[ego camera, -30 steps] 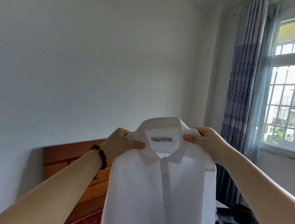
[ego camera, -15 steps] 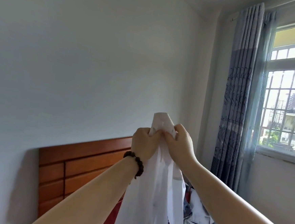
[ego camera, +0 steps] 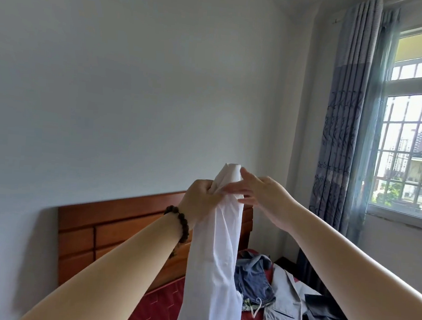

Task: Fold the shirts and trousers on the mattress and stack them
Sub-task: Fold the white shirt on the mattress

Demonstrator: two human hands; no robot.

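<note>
A white shirt point(ego camera: 219, 249) hangs in the air in front of me, folded lengthwise into a narrow strip. My left hand point(ego camera: 202, 197), with a dark bead bracelet at the wrist, grips it just below the collar. My right hand point(ego camera: 260, 191) is beside the collar with fingers spread and straight, fingertips touching the cloth. Below, on the red quilted mattress point(ego camera: 160, 305), lie blue denim trousers point(ego camera: 253, 277), a light grey garment point(ego camera: 284, 304) and a dark grey garment point(ego camera: 326, 313).
A wooden headboard point(ego camera: 113, 230) stands against the pale wall behind the mattress. Blue-grey curtains point(ego camera: 342, 145) hang at the right beside a barred window point(ego camera: 413, 140).
Both hands brought the shirt's shoulders together, folding it in half lengthwise. My right hand has now released its hold and opened, while my left hand keeps the grip.
</note>
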